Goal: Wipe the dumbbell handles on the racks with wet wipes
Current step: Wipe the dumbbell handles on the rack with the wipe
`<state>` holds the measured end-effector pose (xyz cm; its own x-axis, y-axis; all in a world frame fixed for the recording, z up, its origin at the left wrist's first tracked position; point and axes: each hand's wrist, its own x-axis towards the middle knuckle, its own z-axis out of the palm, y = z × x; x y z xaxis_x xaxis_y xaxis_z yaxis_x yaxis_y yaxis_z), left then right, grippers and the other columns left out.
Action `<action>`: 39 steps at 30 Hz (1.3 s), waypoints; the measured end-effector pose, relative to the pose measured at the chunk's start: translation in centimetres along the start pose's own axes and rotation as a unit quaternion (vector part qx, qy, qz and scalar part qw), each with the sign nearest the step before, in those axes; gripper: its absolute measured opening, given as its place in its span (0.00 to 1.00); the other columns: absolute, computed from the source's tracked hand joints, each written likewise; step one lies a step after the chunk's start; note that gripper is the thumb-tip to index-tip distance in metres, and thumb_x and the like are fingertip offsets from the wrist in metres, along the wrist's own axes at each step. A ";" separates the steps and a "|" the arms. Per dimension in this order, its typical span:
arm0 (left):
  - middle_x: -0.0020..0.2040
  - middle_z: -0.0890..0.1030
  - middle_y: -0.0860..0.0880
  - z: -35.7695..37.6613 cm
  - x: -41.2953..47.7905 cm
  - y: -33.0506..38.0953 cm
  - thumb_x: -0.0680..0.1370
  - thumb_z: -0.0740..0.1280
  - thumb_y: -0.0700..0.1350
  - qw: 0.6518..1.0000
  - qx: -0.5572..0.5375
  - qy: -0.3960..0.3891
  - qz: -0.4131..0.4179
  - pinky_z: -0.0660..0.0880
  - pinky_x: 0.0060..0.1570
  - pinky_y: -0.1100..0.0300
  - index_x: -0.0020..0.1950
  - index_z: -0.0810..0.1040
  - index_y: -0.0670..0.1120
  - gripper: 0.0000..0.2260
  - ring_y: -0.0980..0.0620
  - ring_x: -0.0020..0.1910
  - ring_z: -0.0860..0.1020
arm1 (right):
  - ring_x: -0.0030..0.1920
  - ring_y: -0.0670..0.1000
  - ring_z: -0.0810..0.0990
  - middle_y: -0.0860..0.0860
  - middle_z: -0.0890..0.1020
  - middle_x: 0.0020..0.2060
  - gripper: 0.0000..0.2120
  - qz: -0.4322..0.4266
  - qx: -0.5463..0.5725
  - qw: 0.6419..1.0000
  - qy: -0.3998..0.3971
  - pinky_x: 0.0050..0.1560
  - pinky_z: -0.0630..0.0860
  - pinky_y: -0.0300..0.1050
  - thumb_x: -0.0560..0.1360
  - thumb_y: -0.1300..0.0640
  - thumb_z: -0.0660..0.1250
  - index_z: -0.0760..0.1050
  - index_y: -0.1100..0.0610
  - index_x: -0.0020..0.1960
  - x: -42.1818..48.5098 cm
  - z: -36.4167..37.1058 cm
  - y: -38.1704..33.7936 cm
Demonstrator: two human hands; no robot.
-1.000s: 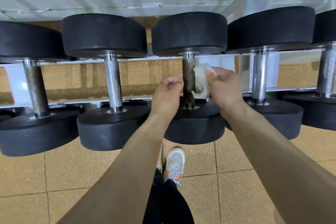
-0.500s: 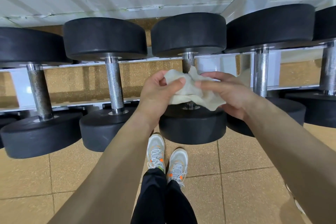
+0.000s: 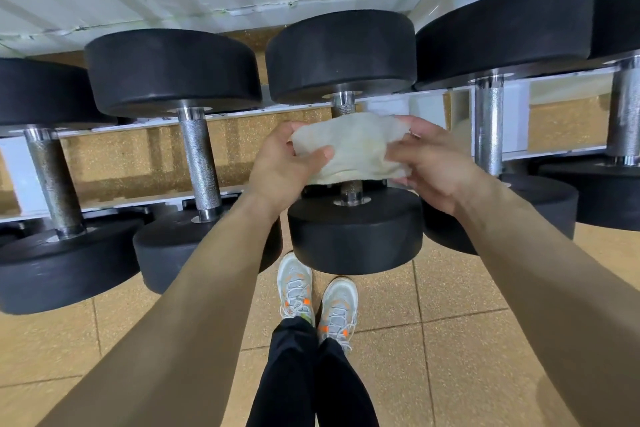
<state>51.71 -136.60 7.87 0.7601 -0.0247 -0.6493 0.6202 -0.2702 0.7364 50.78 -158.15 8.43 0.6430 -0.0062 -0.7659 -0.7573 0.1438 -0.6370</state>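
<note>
A pale wet wipe [image 3: 349, 147] is stretched between both hands in front of the middle dumbbell's handle [image 3: 350, 186]. My left hand [image 3: 282, 166] pinches the wipe's left edge with thumb on top. My right hand [image 3: 434, 163] grips its right edge. The wipe hides most of that handle; only short knurled bits show above and below it. The middle dumbbell [image 3: 353, 232] has black round heads and lies on the white rack [image 3: 433, 111]. I cannot tell whether the wipe touches the handle.
Several more black dumbbells lie on the same rack: one with a bright knurled handle [image 3: 199, 163] to the left, a darker rusty handle [image 3: 52, 180] further left, chrome handles [image 3: 488, 128] to the right. My shoes [image 3: 317, 298] stand on tan floor tiles below.
A second ago my right hand alone rubbed the crumpled wipe on the handle. My left hand then took hold of the wipe, and both hands have spread it out wider.
</note>
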 end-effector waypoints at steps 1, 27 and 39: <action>0.53 0.85 0.51 -0.1 0.0 0.1 0.75 0.76 0.42 0.999 -0.045 -0.013 -0.004 0.81 0.49 0.61 0.63 0.77 0.49 0.18 0.53 0.51 0.84 | 0.50 0.56 0.85 0.56 0.84 0.50 0.25 0.016 0.001 1.000 -0.022 0.45 0.83 0.49 0.73 0.74 0.67 0.77 0.54 0.65 0.0 -0.1 0.1; 0.58 0.79 0.48 6.0 -0.1 2.4 0.74 0.74 0.57 0.986 -0.010 0.080 -0.147 0.73 0.56 0.58 0.59 0.74 0.47 0.21 0.46 0.57 0.78 | 0.50 0.49 0.77 0.49 0.78 0.51 0.18 -0.192 -0.161 0.928 0.275 0.53 0.73 0.40 0.71 0.69 0.58 0.72 0.49 0.52 -4.1 4.1 3.9; 0.52 0.85 0.45 7.4 4.9 3.3 0.67 0.81 0.56 0.968 -0.174 0.045 -0.174 0.84 0.45 0.42 0.63 0.76 0.45 0.30 0.42 0.47 0.85 | 0.46 0.52 0.77 0.51 0.79 0.47 0.07 -0.143 -0.136 0.920 0.338 0.50 0.75 0.47 0.71 0.56 0.56 0.70 0.48 0.47 -3.8 5.2 5.0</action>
<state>55.99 -144.69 5.71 0.4971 0.0972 -0.8622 0.8580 0.0932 0.5052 45.14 -152.25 8.67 0.6724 -0.6323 -0.3848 -0.6275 -0.2114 -0.7494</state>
